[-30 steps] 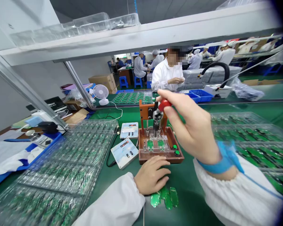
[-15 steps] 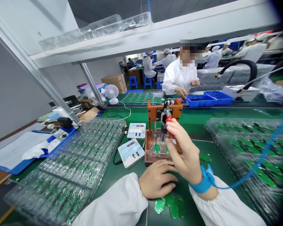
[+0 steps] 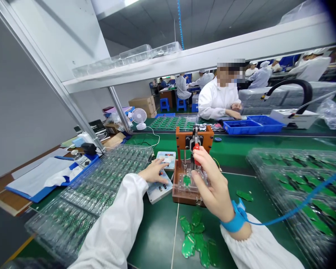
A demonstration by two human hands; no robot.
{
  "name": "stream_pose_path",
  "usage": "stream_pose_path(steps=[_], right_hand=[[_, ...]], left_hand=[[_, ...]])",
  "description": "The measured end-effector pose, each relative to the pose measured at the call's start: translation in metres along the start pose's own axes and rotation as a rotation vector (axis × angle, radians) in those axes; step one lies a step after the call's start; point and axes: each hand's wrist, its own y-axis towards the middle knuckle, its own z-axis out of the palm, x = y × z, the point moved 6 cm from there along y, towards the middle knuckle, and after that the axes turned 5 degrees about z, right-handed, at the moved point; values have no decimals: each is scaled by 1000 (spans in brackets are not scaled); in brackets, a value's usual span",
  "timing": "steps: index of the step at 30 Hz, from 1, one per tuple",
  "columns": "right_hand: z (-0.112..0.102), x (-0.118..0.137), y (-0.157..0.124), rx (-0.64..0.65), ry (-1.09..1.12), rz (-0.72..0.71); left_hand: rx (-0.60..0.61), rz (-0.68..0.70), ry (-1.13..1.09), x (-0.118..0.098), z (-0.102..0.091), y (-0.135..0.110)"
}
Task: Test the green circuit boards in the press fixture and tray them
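A brown test fixture [image 3: 189, 186] stands on the green bench with a clear pressing plate over small green boards. My right hand [image 3: 211, 183] is closed round its red lever handle [image 3: 196, 149], which is pushed down in front of the fixture's upright. My left hand [image 3: 154, 171] lies with fingers stretched out on the two white meter boxes [image 3: 159, 188] to the fixture's left. Several loose green circuit boards [image 3: 197, 241] lie on the mat in front of the fixture. A blue wrist strap [image 3: 233, 220] with a blue cord is on my right wrist.
Clear trays of green boards [image 3: 92, 190] fill the left side, and more trays [image 3: 299, 183] the right. A blue tray with white sheets [image 3: 44, 179] is far left. Across the bench a person in white [image 3: 220, 101] works beside blue bins [image 3: 248, 125]. A small fan [image 3: 139, 117] stands behind.
My left hand has left the loose boards in front of the fixture and reached up-left onto the meter boxes. My right hand has brought the red lever down and stays on it.
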Motion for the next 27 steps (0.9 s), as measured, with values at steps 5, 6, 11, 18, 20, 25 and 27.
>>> stream_pose_path(steps=[5,6,11,18,20,25,27], right_hand=[[0,0,1,10,-3,-14],[0,1,1,11,-5,-17],[0,1,0,15,-21,-25],[2,0,0,12,-15,-25],[2,0,0,14,-13,-24],[2,1,0,17,-28,-31],[2,1,0,12,-30,-41]], left_hand=[[290,-101,160,18,20,11],[313,-104,168,17,20,11],[350,-101,202,11,16,11],[317,-100,185,17,21,14],[305,-88,175,18,20,13],[321,-79,163,19,11,8],[371,-120,186,23,10,3]])
